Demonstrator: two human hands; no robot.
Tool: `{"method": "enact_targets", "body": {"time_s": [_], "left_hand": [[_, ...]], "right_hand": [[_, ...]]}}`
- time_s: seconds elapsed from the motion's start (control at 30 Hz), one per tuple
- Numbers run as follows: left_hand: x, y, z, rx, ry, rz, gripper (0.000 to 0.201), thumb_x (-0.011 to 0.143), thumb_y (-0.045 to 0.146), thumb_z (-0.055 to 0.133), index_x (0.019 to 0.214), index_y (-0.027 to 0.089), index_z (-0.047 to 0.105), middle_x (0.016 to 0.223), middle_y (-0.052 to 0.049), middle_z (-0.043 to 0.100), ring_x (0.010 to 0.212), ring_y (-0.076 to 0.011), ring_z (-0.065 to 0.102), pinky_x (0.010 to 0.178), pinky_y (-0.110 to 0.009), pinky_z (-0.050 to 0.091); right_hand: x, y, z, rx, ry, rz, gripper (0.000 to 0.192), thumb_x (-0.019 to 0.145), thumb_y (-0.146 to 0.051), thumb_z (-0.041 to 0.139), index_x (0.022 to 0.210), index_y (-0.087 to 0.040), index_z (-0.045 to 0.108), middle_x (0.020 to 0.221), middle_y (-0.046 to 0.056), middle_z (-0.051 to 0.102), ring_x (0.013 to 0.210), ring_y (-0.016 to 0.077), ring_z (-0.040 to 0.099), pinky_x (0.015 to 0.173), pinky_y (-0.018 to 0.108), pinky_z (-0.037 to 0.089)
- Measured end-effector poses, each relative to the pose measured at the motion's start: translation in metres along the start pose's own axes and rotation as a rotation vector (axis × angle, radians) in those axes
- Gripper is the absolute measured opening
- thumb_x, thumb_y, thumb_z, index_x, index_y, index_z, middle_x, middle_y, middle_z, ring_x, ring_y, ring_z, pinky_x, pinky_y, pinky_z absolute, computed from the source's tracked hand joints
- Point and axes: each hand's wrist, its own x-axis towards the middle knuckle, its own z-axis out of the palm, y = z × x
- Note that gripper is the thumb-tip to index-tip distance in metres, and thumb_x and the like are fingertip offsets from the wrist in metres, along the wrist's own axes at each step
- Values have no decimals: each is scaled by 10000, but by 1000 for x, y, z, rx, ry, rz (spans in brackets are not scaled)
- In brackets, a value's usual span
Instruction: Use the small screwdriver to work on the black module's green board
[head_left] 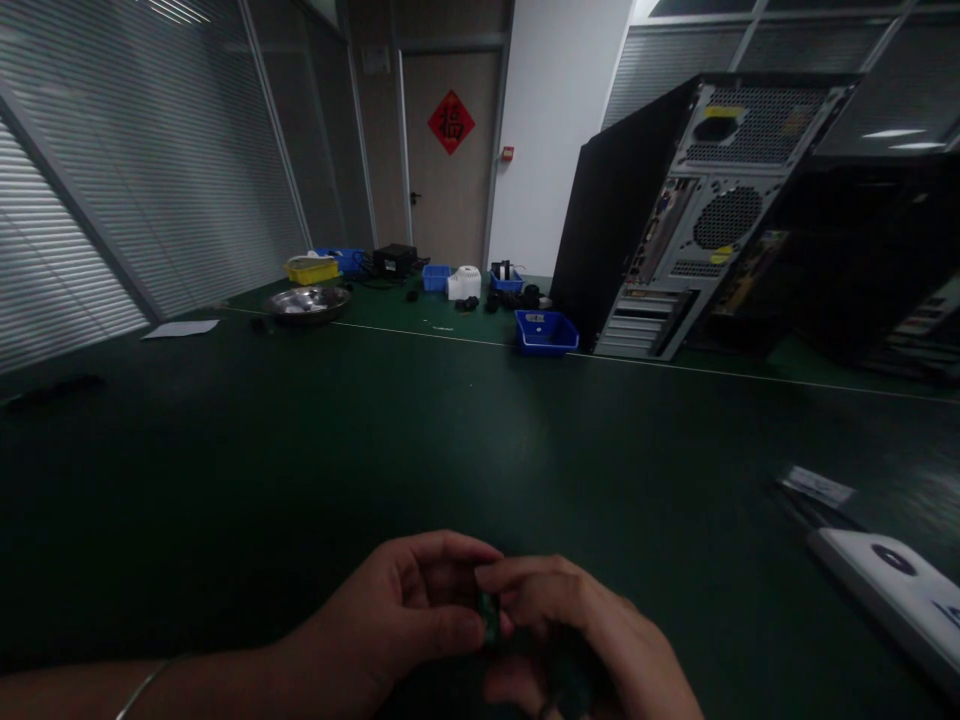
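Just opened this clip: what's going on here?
A person is holding a small green piece between the fingertips of the left hand and right hand, close together low over a dark green table. The fingers cover much of the piece, so exactly what it is cannot be told. Farther back stand a blue tray and a black computer case; a white device lies off to the right.

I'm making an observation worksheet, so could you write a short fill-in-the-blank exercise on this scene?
1. The small piece between the left hand and right hand is coloured ____.
2. The diamond sign on the door is mainly ____.
3. A thin bracelet circles the person's ____ arm.

Missing words: green; red; left.
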Motion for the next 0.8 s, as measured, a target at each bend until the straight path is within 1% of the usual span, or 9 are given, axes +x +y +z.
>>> {"method": "enact_targets", "body": {"time_s": [0.1,0.17,0.3,0.47,0.6,0.8], "left_hand": [[1,1,0,12,-18,21,332,696,164,829,1010,170,720,977,-54,773,900,-168,711,852,-284,496],[0,1,1,33,-24,35,304,728,159,804,1021,166,720,982,-58,770,916,-170,708,875,-292,494],[-2,1,0,48,1,24,304,751,145,778,1047,178,716,1021,-71,764,980,-192,695,910,-322,483],[-5,2,-3,114,3,25,292,793,167,743,1080,207,707,1041,-66,763,1029,-200,682,925,-330,471],[-6,1,-4,178,-23,61,285,799,211,742,1081,226,712,1060,-65,758,1042,-213,675,934,-351,470],[-6,-1,-5,199,13,93,296,765,268,775,1055,248,725,1026,-56,759,982,-211,685,898,-360,486]], "right_hand": [[-1,1,0,19,14,16,452,751,-149,799,1089,-324,557,1128,0,712,952,187,715,764,197,562],[0,2,0,20,37,34,492,727,-123,808,1096,-326,553,1114,1,711,914,182,720,731,192,563],[2,0,1,11,70,85,468,716,-91,802,1046,-317,559,1051,2,708,867,188,710,689,210,567],[1,-2,0,-18,111,84,421,770,-175,778,1090,-323,548,1021,10,699,629,139,643,581,215,560],[0,-2,0,-35,105,116,404,795,-182,750,1106,-331,540,1020,6,698,622,142,629,572,219,563],[0,0,-1,-53,92,112,383,779,-189,764,1087,-312,574,909,-3,700,608,146,622,549,208,542]]}}
